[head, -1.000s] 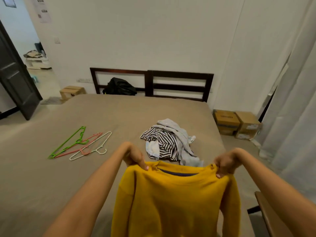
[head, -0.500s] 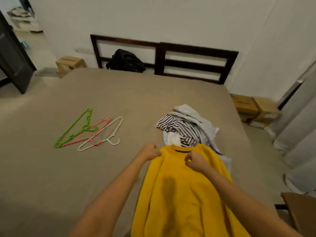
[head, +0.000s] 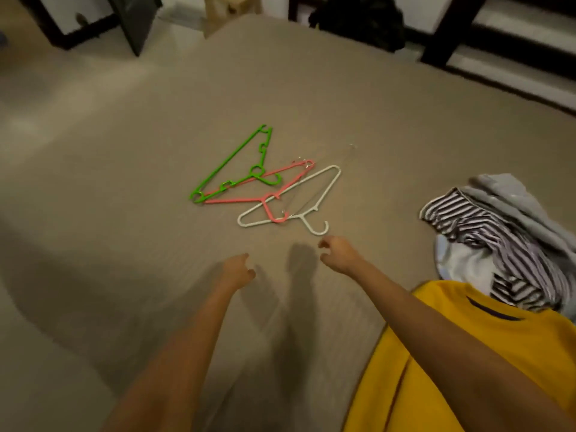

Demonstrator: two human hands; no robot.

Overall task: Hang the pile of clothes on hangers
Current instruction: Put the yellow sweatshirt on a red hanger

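**Lead:** Step in hand, as I judge it: hanger selection. The yellow sweatshirt [head: 392,394] lies on the bed [head: 124,182] at your near right, under your right forearm, with its collar end against the pile of clothes. Nothing is on a hanger yet.

**Second:** Check your right hand [head: 338,255]. It holds nothing. The fingers are loosely curled with thumb and forefinger apart, just short of the hook of the white hanger [head: 328,191] and not touching it.

**Lead:** Your left hand [head: 238,271] is likewise empty. Its fingers are relaxed and half bent over the bed, near the right hand and well apart from the hangers.

**Second:** Note the overlap. The pink hanger [head: 233,201] crosses the white one, and the green hanger [head: 228,161] crosses the pink one. The next move likely calls for pinching the white hook and drawing it toward you. Expect the pink hanger to drag along, and steady it with your left hand if it does.

**Lead:** The rest of the pile sits at your right: a striped garment [head: 498,238] under a grey one [head: 514,194]. Leave both in place until the sweatshirt is hung.
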